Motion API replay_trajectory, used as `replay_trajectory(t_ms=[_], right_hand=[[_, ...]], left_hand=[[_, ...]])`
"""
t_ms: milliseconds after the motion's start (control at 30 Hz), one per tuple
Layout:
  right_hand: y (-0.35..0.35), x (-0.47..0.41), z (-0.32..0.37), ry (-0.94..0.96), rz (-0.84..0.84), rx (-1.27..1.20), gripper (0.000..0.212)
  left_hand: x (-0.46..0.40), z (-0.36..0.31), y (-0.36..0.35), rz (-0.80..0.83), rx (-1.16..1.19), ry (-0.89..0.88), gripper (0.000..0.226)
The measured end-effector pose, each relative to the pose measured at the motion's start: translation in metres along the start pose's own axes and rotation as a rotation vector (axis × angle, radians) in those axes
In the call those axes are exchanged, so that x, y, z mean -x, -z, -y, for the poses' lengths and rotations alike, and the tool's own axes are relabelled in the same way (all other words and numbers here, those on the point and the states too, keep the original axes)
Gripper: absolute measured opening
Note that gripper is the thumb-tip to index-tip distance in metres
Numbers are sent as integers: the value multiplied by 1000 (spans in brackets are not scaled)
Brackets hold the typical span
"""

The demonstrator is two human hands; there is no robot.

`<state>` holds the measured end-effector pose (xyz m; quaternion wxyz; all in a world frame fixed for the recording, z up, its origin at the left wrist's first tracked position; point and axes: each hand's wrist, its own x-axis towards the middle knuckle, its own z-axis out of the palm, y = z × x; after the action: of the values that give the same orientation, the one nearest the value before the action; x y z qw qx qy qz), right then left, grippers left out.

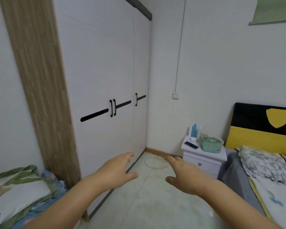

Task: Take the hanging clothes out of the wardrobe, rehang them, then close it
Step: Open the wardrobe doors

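My left hand (117, 172) and right hand (183, 176) hang relaxed, empty, short of the shut wardrobe (97, 80); I may grab the wrong handles (112, 107).

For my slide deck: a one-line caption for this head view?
Both open hands reach toward the closed white wardrobe, nightstand beyond.

Showing two bare forearms, entering from the bottom edge. Wearing no sleeves over any visible stretch, from frame edge to wrist. Wearing no gloves on the left hand (117, 172) or the right hand (185, 177). Carrying no watch, bracelet or ring anywhere visible. Showing short fingernails, plain as far as the soft picture lets on. Hiding upper arms and clothing beyond the frame.
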<state>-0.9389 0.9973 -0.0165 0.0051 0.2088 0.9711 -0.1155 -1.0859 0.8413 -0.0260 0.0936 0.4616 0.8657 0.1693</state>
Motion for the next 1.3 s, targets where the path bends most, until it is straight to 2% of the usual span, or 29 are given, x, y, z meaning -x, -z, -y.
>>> replay_trajectory(t_ms=[267,767,1000,1300], right_hand=[[14,-122,-52,50,6,-30,67],[51,-344,-187,263,103,17,56],[39,-445,-189,380,176,-7,56],[33,-593,-142,486,155,-17,53]], left_hand=[[-130,13,-6,4,51,2,63],[-343,-2,-22,-119,64,222,58],[-406,52,-19,-126,53,363,57],[-504,151,23,-193,49,463,57]])
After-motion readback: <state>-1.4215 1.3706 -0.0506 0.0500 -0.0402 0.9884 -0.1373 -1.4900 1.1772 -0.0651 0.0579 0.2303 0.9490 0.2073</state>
